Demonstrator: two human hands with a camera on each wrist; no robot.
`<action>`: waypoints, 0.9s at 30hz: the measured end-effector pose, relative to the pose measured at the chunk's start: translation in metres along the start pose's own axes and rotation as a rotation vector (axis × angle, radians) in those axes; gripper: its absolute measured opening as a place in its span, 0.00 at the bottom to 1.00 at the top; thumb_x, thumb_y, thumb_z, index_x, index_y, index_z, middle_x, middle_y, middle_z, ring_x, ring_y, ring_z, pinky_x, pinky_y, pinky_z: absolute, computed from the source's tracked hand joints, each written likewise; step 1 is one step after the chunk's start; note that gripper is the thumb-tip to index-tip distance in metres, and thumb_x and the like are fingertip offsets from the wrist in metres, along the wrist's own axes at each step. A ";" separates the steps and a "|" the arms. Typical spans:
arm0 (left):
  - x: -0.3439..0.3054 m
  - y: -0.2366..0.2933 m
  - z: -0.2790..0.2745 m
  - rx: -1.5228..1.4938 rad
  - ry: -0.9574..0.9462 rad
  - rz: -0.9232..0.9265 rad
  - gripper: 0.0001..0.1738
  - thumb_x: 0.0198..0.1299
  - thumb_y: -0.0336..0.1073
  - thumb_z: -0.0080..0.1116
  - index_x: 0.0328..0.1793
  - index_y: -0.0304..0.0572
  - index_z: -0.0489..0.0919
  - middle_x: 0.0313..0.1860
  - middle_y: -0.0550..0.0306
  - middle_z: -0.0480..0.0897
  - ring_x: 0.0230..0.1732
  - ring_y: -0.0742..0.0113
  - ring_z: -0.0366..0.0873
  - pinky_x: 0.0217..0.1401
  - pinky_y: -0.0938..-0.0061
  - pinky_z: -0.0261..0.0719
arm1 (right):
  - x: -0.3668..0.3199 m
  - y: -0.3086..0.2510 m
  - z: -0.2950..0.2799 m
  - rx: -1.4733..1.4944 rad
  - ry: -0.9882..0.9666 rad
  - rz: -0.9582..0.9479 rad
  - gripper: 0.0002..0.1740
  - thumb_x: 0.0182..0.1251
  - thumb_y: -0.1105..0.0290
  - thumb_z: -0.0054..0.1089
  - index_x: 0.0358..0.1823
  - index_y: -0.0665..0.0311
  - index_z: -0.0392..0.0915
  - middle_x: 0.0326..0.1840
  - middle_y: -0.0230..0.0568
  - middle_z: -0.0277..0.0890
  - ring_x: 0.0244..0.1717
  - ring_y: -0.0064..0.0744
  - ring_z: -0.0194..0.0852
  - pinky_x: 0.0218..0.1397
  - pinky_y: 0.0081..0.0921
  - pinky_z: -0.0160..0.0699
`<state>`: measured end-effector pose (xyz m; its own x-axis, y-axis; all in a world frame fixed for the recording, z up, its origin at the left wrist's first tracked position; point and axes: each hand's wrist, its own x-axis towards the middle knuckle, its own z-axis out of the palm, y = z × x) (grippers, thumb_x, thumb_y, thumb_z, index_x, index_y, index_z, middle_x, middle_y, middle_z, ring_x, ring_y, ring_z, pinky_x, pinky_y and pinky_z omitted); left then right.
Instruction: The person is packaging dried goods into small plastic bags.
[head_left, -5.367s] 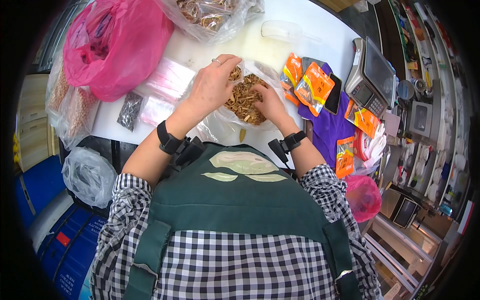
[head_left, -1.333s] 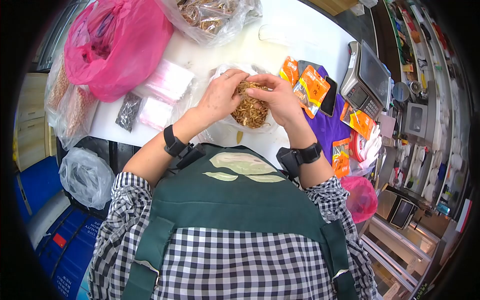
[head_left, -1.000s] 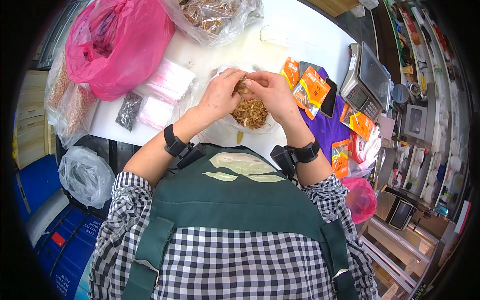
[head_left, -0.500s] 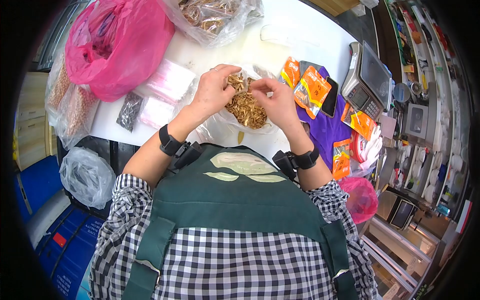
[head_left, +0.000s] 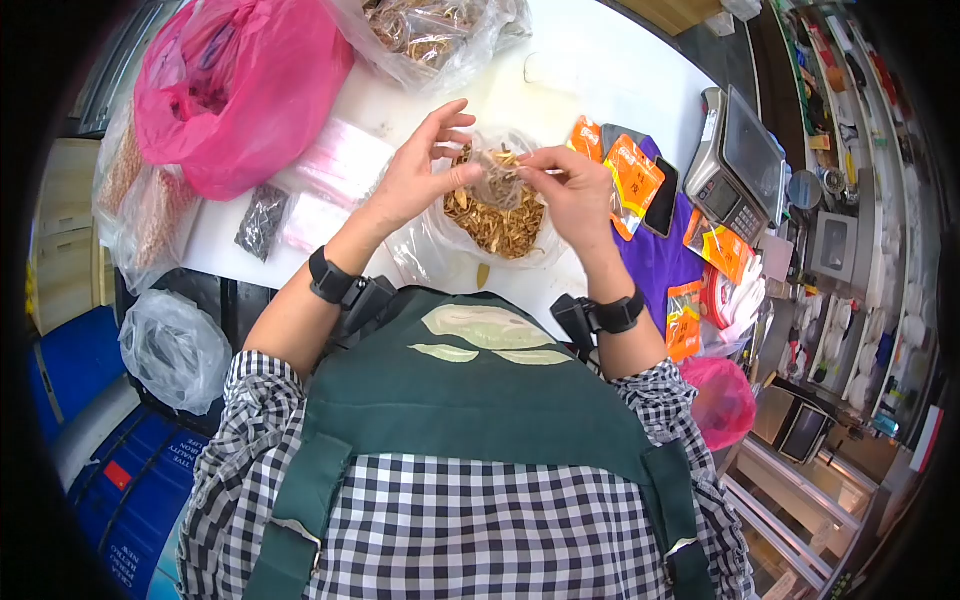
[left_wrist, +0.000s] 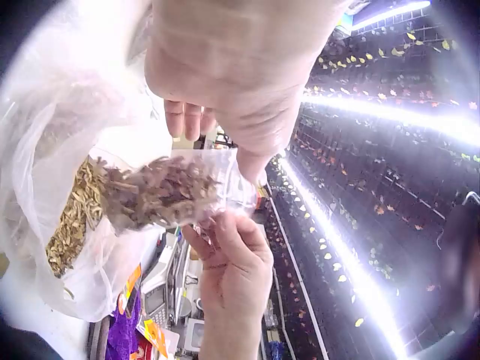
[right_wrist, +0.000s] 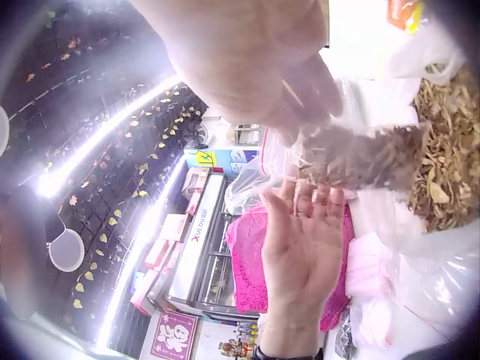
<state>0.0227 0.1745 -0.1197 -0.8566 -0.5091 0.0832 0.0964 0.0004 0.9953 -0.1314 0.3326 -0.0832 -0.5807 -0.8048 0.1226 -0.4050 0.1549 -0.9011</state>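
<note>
A small clear zip bag (head_left: pixel 500 183) with dried brown shreds inside hangs over a larger white plastic bag (head_left: pixel 548 252). Loose pale-brown shreds (head_left: pixel 497 235) fill that larger bag. My right hand (head_left: pixel 577 200) pinches the small bag at its top edge between thumb and fingers. On the other side my left hand (head_left: pixel 412 182) has its fingers extended, with the thumb right at the bag's edge. The right wrist view shows the left palm (right_wrist: pixel 304 251) spread beside the small bag, and the left wrist view shows its packed contents.
A pink bag (head_left: pixel 240 95) and a clear bag of dried material (head_left: pixel 425 60) stand at the back left. Flat clear pouches (head_left: pixel 340 165) lie left. Orange packets (head_left: pixel 633 185), a phone (head_left: pixel 660 195), purple cloth (head_left: pixel 655 255) and a scale (head_left: pixel 735 165) are on the right.
Earlier the right hand reached into the loose shreds, then both hands worked together at the small bag. Now the left fingers have spread away, and the right hand holds the bag up.
</note>
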 end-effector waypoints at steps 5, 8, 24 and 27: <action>-0.005 -0.002 0.011 -0.052 -0.186 0.020 0.52 0.51 0.42 0.76 0.78 0.39 0.57 0.69 0.50 0.70 0.67 0.61 0.70 0.72 0.65 0.65 | 0.009 -0.016 -0.018 0.389 -0.068 0.172 0.06 0.59 0.77 0.70 0.37 0.70 0.86 0.29 0.35 0.84 0.31 0.19 0.80 0.37 0.18 0.79; -0.004 0.002 0.020 -0.245 -0.255 -0.187 0.45 0.49 0.37 0.77 0.72 0.35 0.65 0.61 0.54 0.77 0.62 0.68 0.73 0.68 0.70 0.69 | 0.014 -0.024 -0.019 0.361 -0.081 0.168 0.05 0.61 0.76 0.69 0.36 0.70 0.85 0.29 0.34 0.83 0.30 0.19 0.79 0.36 0.17 0.77; -0.007 0.006 0.005 -0.394 -0.364 -0.364 0.45 0.50 0.28 0.74 0.74 0.32 0.64 0.63 0.55 0.78 0.64 0.68 0.73 0.70 0.72 0.68 | 0.014 -0.034 -0.030 0.345 0.001 0.049 0.06 0.66 0.76 0.65 0.40 0.73 0.83 0.35 0.38 0.84 0.33 0.22 0.81 0.39 0.19 0.81; -0.010 0.007 0.009 -0.493 -0.338 -0.229 0.45 0.51 0.27 0.74 0.75 0.32 0.63 0.65 0.55 0.76 0.66 0.67 0.72 0.72 0.71 0.66 | 0.015 -0.035 -0.030 0.392 0.025 0.052 0.06 0.67 0.76 0.64 0.40 0.73 0.83 0.35 0.39 0.84 0.35 0.23 0.82 0.40 0.20 0.83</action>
<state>0.0277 0.1873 -0.1131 -0.9879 -0.1503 -0.0379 0.0452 -0.5131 0.8572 -0.1467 0.3324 -0.0371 -0.6120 -0.7870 0.0782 -0.0771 -0.0391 -0.9963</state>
